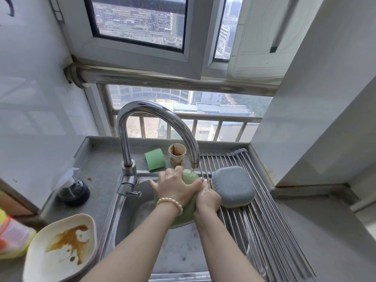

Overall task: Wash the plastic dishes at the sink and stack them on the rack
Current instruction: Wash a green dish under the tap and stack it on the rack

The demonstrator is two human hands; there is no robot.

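Green plastic plate [188, 212] held on edge over the sink [130, 212], under a thin stream from the faucet [156, 119]. Left hand [175, 186] spread flat on its back; right hand [208, 197] gripping the rim. Wet, soapy fingers: likely slip into the basin, or a knock against the blue-grey dish [233, 186] upside down on the rack [264, 231]. Stained cream plate [61, 247] unwashed, left counter.
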